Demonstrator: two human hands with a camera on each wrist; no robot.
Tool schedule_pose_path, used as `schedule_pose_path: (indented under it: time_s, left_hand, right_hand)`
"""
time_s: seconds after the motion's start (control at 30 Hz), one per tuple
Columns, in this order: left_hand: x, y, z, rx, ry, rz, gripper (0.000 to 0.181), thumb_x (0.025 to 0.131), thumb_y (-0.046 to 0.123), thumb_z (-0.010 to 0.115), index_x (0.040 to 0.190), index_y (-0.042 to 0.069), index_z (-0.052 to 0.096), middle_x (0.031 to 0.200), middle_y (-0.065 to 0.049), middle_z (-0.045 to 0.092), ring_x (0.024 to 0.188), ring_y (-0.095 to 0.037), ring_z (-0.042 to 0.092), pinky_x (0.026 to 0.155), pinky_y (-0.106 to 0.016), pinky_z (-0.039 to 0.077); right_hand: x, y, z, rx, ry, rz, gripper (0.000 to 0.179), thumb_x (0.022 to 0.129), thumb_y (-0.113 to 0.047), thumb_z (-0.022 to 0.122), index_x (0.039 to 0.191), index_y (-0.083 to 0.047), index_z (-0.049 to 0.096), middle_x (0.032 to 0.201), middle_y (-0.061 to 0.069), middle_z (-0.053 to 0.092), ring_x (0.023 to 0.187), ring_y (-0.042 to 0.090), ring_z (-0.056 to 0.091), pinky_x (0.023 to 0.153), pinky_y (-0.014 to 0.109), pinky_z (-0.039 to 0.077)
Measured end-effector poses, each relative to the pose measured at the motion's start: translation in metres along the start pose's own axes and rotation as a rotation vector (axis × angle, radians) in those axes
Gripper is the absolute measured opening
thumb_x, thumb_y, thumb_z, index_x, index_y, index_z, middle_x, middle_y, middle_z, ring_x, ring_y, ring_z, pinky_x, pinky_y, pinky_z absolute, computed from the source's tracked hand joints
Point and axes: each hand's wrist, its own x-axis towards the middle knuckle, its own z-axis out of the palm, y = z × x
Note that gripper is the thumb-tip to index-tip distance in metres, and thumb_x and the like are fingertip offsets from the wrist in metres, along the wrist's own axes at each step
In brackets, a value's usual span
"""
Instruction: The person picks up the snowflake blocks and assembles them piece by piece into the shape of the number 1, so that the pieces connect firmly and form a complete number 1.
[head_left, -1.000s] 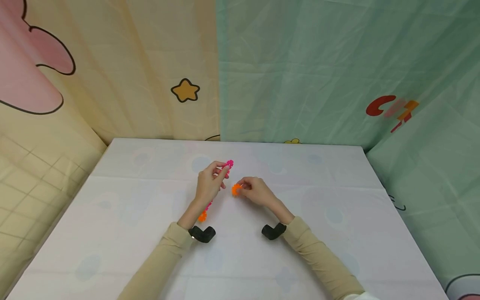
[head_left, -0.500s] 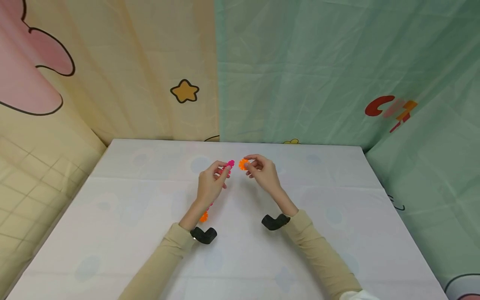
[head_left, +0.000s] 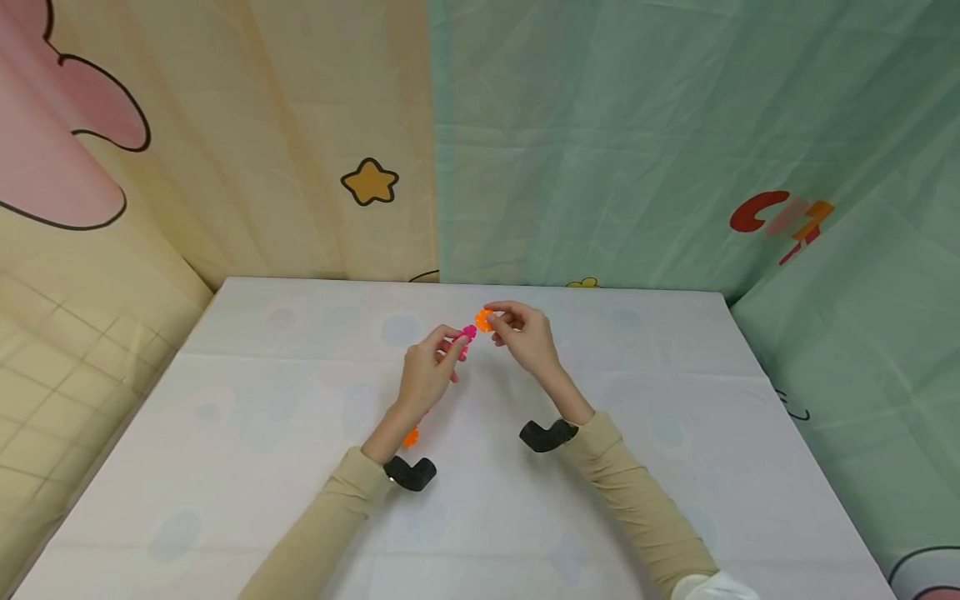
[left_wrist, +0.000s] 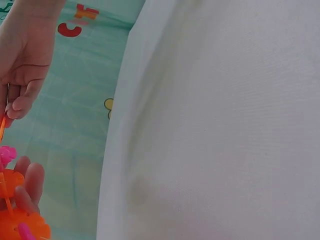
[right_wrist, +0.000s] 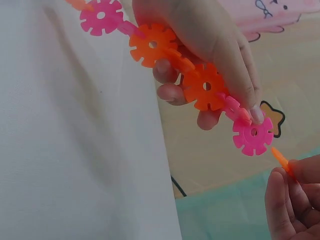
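Note:
My left hand (head_left: 425,379) grips a chain of interlocked notched plastic discs (right_wrist: 206,86), pink and orange, with fingers curled behind it and the thumb near its far end. A pink disc (right_wrist: 253,133) forms that end. Down past my left wrist hangs the rest of the chain, where an orange disc (head_left: 410,436) shows. My right hand (head_left: 528,340) pinches a single orange notched disc (head_left: 483,320) between thumb and fingers. In the right wrist view this disc is edge-on, right beside the pink disc's rim; whether they touch I cannot tell.
Both hands are held above a white cloth-covered table (head_left: 480,500). Printed curtains (head_left: 675,142) rise behind its back edge and along the sides. A black wrist camera (head_left: 410,473) is strapped to my left wrist and another black camera (head_left: 549,436) to my right.
My right hand has carried its orange disc up and away from me, to the chain's pink end. My left hand has shifted slightly right with the chain, so the discs are closer together.

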Motion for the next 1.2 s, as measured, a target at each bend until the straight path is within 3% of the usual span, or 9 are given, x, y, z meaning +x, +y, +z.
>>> schedule_pose_path:
  time_s: [0.27,0.57,0.83,1.03,1.2]
  left_hand:
    - [0.0,0.005,0.002,0.056,0.005,0.046,0.016,0.095,0.025,0.061,0.102,0.011,0.064,0.076,-0.005,0.068,0.045,-0.02,0.057,0.046,-0.023,0.045]
    - [0.001,0.007,0.006,0.088,0.032,0.113,0.011,0.093,0.02,0.063,0.099,0.01,0.065,0.073,-0.004,0.066,0.04,-0.011,0.049,0.043,-0.022,0.041]
    - [0.001,0.005,0.01,0.051,0.038,0.158,0.014,0.094,0.022,0.062,0.096,0.008,0.064,0.071,-0.005,0.066,0.038,-0.008,0.045,0.04,-0.021,0.039]
    - [0.001,0.008,0.009,0.055,0.038,0.149,0.016,0.094,0.024,0.061,0.097,0.008,0.064,0.071,-0.009,0.066,0.037,-0.008,0.045,0.04,-0.022,0.038]
    - [0.003,0.011,0.007,0.06,0.022,0.098,0.018,0.093,0.023,0.063,0.103,0.008,0.065,0.074,-0.009,0.068,0.04,-0.017,0.053,0.042,-0.022,0.04]
  right_hand:
    - [0.002,0.004,0.002,-0.008,0.017,0.0,0.023,0.093,-0.013,0.063,0.113,-0.002,0.068,0.088,0.028,0.066,0.07,0.036,0.066,0.063,0.02,0.055]
    - [0.004,-0.001,0.002,-0.077,0.008,0.009,0.019,0.092,-0.01,0.063,0.107,-0.002,0.07,0.083,0.026,0.066,0.058,0.016,0.062,0.059,0.019,0.053]
    - [0.009,-0.002,0.0,-0.068,-0.038,0.06,0.018,0.091,-0.008,0.061,0.105,-0.001,0.07,0.069,0.011,0.061,0.062,0.03,0.065,0.06,0.028,0.056]
    - [0.01,-0.001,-0.001,-0.042,-0.071,0.104,0.021,0.092,-0.011,0.061,0.11,-0.002,0.069,0.073,0.011,0.063,0.059,0.015,0.065,0.063,0.025,0.057]
    - [0.011,0.0,-0.005,-0.007,-0.096,0.153,0.026,0.093,-0.017,0.061,0.116,-0.006,0.068,0.087,0.019,0.068,0.069,0.022,0.069,0.068,0.026,0.058]
